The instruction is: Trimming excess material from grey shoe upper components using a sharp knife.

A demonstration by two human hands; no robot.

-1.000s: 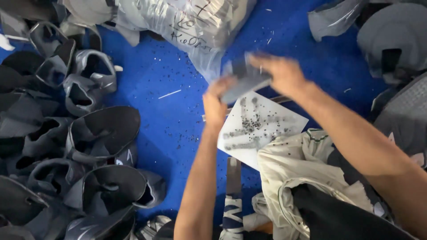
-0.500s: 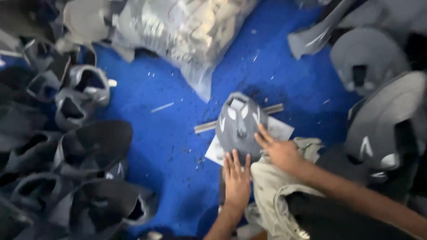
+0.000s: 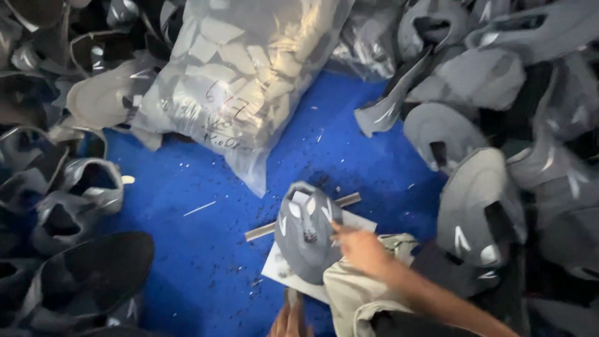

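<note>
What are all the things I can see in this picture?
grey shoe piece: one, grey with pale patches, flat on the white sheet in the middle, under the right hand's fingers
white sheet: one, white with dark specks, on the blue floor
thin bar: one, grey, lying under the shoe piece
plastic bag: one, clear, full of pale cut pieces, top middle
blue floor: one, blue, dotted with dark crumbs
shoe uppers left: many, dark grey, piled on the left
shoe uppers right: many, grey, piled on the right
beige cloth: one, beige, on the person's lap
right hand: touching the shoe piece
left hand: bottom edge, gripping a handle; the tool is hidden
</note>
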